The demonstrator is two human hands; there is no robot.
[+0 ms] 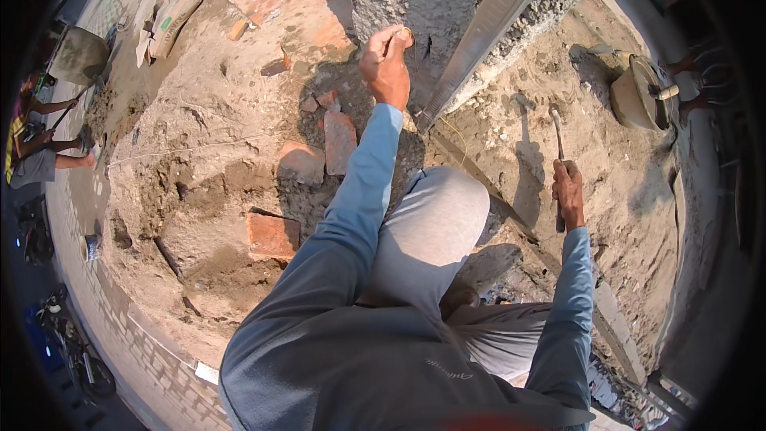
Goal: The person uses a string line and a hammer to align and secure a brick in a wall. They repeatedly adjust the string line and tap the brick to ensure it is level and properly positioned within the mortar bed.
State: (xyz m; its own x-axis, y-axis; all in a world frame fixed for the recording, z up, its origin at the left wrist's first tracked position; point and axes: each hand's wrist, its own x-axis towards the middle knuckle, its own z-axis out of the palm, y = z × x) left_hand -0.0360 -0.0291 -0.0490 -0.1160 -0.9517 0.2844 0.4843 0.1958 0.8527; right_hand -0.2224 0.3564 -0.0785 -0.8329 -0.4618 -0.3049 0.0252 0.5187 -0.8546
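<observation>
My right hand (568, 190) is closed around the dark handle of a hammer (558, 132), its head pointing away from me over the sandy ground. The hammer's shadow falls on the dirt to its left. Raised farther forward, my left hand (386, 64) has its fingers pinched together beside a rough cement surface (403, 0); a small thing may be at the fingertips, but I cannot make it out. Between the hands, a long grey metal bar (499, 28) lies at a slant along the cement's edge. My bent knee (435, 207) rises below it.
Red bricks (273, 235) and broken pieces (341, 142) lie left of my arm. At right stands a mortar bucket (637, 100) with a tool handle in it. Far left are a sack (171, 20), a person with a shovel (76, 100) and a motorcycle (76, 351).
</observation>
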